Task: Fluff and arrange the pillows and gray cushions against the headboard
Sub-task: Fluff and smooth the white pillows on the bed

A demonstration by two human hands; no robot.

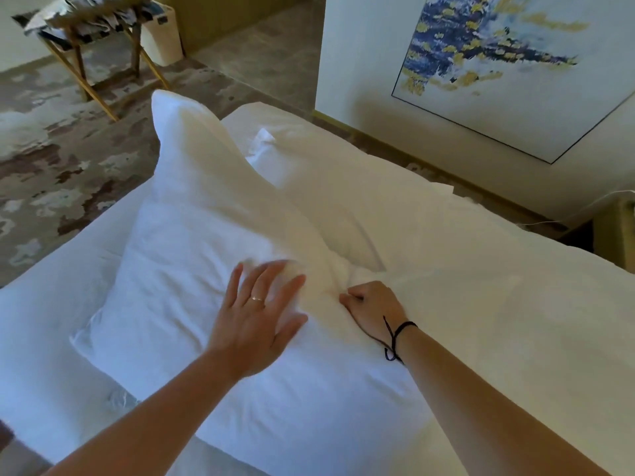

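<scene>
A large white pillow lies on the white bed, its far corner sticking up. My left hand rests flat on the pillow's top, fingers spread, a ring on one finger. My right hand is closed on a fold of the pillow's right edge, a black cord around the wrist. A second white pillow lies behind and to the right, along the wall side. No gray cushions are in view.
A wall with a blue-and-yellow painting runs along the bed's far right. A wooden folding rack with patterned fabric and a white bin stand on the patterned carpet at the far left.
</scene>
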